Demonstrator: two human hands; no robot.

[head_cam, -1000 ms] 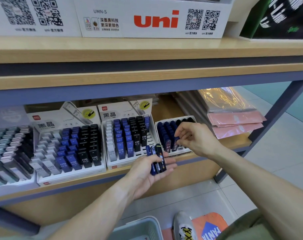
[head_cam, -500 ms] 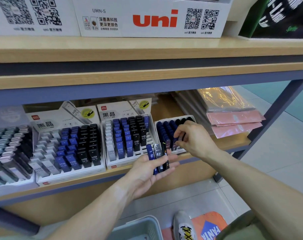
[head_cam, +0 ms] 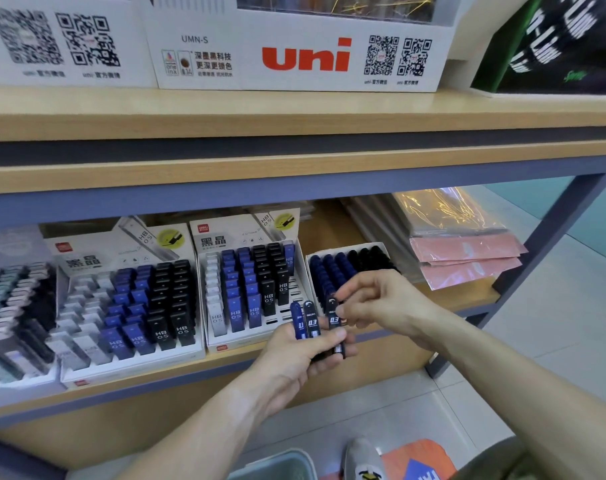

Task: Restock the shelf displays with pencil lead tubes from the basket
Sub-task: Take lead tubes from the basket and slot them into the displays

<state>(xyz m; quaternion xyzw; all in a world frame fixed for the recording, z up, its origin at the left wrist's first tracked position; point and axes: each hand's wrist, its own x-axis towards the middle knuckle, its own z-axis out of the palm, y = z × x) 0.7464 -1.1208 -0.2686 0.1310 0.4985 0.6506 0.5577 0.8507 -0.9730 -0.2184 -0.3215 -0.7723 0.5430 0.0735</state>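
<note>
Blue and black plastic in the left hand (head_cam: pixel 305 355): grips a small fan of pencil lead tubes (head_cam: pixel 305 322) upright, fingers curled round the lower ends, labels facing outward so that the 03 marking reads at a glance and single tubes separate easily. Pinches, with thumb and forefinger of the right hand (head_cam: pixel 381 306), the cap end of the rightmost black tube (head_cam: pixel 334 320), remaining fingers loosely curled; grips high, presumably to leave the lower end free for entry into a slot. Cannot tell whether the left fingers have yet released that tube's lower end. Keeps both hands just in front of the shelf (head_cam: pixel 225 362) edge, directly before the open white tray (head_cam: pixel 350 265) of dark blue and black tubes, probably the destination, since the marking differs from the HB 0.5 stock in the middle display box (head_cam: pixel 249 289) and the left display box (head_cam: pixel 131 303). Shows empty front slots in the middle display box. Leaves the basket (head_cam: pixel 277 465) on the floor below, only its rim in view at the bottom edge, within reach for the next handful. Judged step: transfer of one tube from hand stock to tray. Calls for vertical alignment over a free slot; risks tipping neighbouring tubes if inserted at an angle.
</note>
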